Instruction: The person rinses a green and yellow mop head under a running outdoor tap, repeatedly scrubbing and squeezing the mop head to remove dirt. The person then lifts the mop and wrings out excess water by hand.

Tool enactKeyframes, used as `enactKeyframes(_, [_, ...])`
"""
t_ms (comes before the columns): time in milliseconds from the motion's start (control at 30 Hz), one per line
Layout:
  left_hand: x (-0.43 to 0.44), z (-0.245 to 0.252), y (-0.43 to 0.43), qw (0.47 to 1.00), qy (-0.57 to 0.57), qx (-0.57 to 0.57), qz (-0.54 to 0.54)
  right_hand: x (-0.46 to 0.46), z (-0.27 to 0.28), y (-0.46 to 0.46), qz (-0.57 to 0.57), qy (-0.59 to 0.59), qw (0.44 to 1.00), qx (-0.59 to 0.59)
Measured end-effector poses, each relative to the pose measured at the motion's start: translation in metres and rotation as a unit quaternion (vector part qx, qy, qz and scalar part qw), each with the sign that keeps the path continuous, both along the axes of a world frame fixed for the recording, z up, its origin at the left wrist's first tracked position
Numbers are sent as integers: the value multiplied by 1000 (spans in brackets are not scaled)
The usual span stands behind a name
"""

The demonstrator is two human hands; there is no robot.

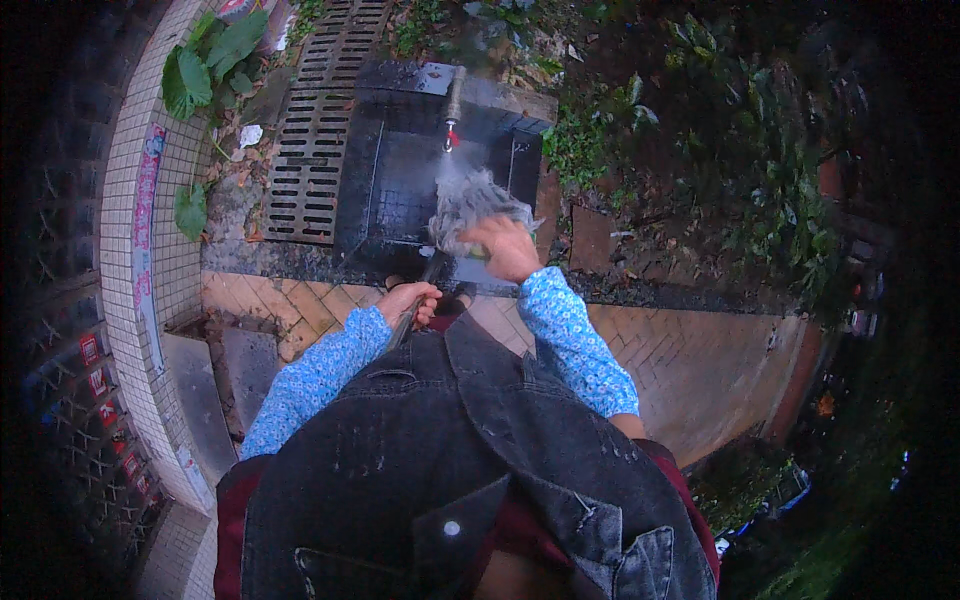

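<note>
A grey string mop head (480,199) is spread over the dark outdoor basin (397,180), beneath a metal tap with a red handle (451,135). Water sprays from the tap onto its strands. My right hand (510,247) rests on the strands near the mop's lower edge; its fingertips partly blend into them, so I cannot tell whether they grip. Close to my body, my left hand (411,306) is wrapped around the dark mop handle (431,271), which slants up towards the mop head. Blue flowered sleeve covers are on both forearms.
Left of the basin lies a slotted drain grate (307,165), beside a white-tiled wall (139,262) and large green leaves (187,82). Low plants (592,142) grow at the right. Brick paving (675,360) runs along the basin's near side.
</note>
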State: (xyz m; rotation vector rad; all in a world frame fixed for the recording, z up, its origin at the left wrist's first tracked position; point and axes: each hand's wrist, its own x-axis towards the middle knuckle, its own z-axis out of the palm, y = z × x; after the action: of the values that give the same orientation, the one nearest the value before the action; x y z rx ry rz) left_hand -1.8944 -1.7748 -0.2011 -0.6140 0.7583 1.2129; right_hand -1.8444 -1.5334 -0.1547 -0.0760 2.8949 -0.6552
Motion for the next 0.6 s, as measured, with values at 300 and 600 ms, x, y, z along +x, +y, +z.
enactKeyframes(300, [35,-33,-12,999,1,-24,-37,93,-40,-46,-15,-25,999,-29])
enactKeyframes(600, [77,-6,-38,995,38,-35,-89,134,-8,-59,-10,-20,1000,-20])
